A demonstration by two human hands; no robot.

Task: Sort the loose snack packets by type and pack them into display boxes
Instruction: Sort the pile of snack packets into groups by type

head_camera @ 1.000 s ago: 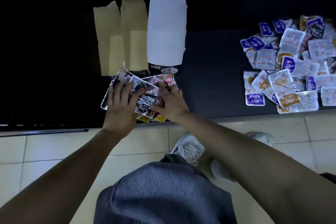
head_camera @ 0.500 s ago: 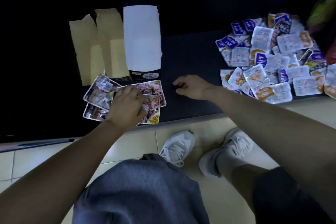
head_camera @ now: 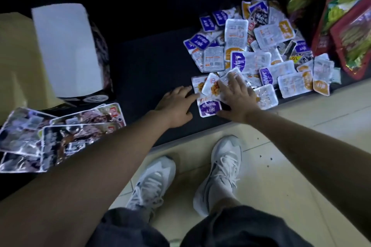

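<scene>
A heap of small white, purple and orange snack packets [head_camera: 255, 52] lies on the dark surface at the right. My right hand [head_camera: 235, 96] rests flat with spread fingers on the heap's near edge. My left hand [head_camera: 174, 104] lies beside it, fingers stretched and touching a purple-labelled packet [head_camera: 209, 107] between the two hands. A fan of larger dark packets [head_camera: 56, 132] lies at the left, apart from both hands. Behind them stands an open display box [head_camera: 98, 54] with a white flap [head_camera: 66, 46] and brown flaps.
Large red and green bags [head_camera: 341, 14] stand at the far right, against the heap. The dark surface [head_camera: 148, 66] ends in a front edge above a tiled floor [head_camera: 281, 166], where my two white shoes are.
My left hand left the dark packets and crossed right to the heap. My right hand moved from the middle of the surface onto the heap's near edge. The view swung right.
</scene>
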